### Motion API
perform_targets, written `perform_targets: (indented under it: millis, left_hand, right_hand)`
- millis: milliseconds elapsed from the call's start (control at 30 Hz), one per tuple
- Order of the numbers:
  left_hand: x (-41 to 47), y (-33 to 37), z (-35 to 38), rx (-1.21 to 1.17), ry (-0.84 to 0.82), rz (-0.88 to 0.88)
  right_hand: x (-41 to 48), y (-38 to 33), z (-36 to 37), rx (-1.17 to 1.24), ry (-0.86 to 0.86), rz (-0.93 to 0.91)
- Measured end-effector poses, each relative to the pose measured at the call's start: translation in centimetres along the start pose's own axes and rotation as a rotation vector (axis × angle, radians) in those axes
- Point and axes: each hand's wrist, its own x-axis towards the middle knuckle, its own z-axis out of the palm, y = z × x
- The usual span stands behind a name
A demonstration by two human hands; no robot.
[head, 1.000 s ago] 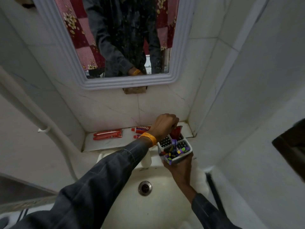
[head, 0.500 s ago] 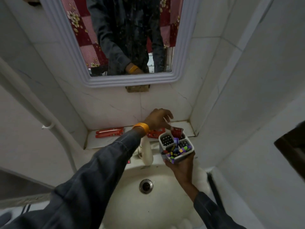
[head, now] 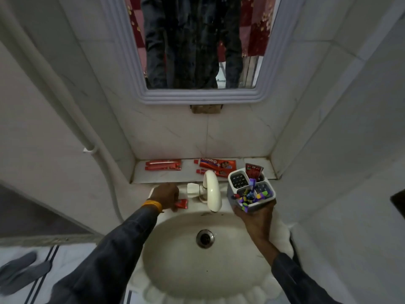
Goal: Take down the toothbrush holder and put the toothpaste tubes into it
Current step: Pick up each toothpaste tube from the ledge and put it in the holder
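Observation:
My right hand (head: 256, 218) grips the white toothbrush holder (head: 251, 189) from below, above the right rim of the sink. Toothbrushes with coloured handles fill its front compartment, and one red toothpaste tube (head: 253, 170) stands in its back compartment. My left hand (head: 165, 195) rests on the sink's left rim, fingers closed on a small red tube (head: 182, 203) lying there. On the ledge behind the tap lie two red tubes side by side (head: 163, 165) at the left, and a large red tube (head: 217, 164) over a smaller one (head: 213, 172) in the middle.
A white tap (head: 211, 189) curves over the basin (head: 175, 260) between my hands. The drain (head: 205, 238) sits mid-basin. A mirror (head: 197, 51) hangs above the ledge. A white pipe (head: 72, 110) runs down the left wall; tiled walls close in on both sides.
My left hand left the holder and the ledge and came down to the sink's left rim, closing on the small red tube. The holder stays in my right hand.

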Motion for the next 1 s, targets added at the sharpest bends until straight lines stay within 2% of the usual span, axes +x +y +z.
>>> perform_targets:
  millis: [167, 333, 467, 567, 667, 733, 833, 1000]
  left_hand:
    - [0.0, 0.6, -2.4, 0.077, 0.084, 0.050]
    - [-0.7, 0.4, -10.2, -0.079, 0.113, 0.105]
    - [-2.3, 2.8, -16.8, -0.230, 0.341, 0.285]
    - [-3.4, 6.6, -19.7, -0.429, 0.403, 0.450]
    - [-3.0, 10.3, -19.5, -0.459, 0.391, 0.598]
    - [-2.1, 12.5, -18.5, -0.382, 0.393, 0.634]
    - [-0.7, 15.3, -16.6, -0.290, 0.372, 0.643]
    - [0.8, 18.4, -13.9, -0.331, 0.438, 0.570]
  right_hand:
    - [-0.1, -0.2, 0.1, 0.011, -0.019, 0.004]
    - [-0.3, -0.1, 0.2, 0.018, -0.023, -0.014]
    - [0.0, -0.1, 0.2, 0.034, -0.012, -0.015]
    - [0.1, 0.0, 0.4, 0.044, -0.013, -0.032]
    - [0.1, 0.1, 0.5, 0.037, -0.027, -0.041]
    - [0.2, 0.4, 0.5, 0.059, -0.043, -0.034]
    - [0.3, 0.6, 0.6, 0.093, -0.042, -0.015]
    - [0.4, 0.6, 0.8, 0.215, -0.066, -0.026]
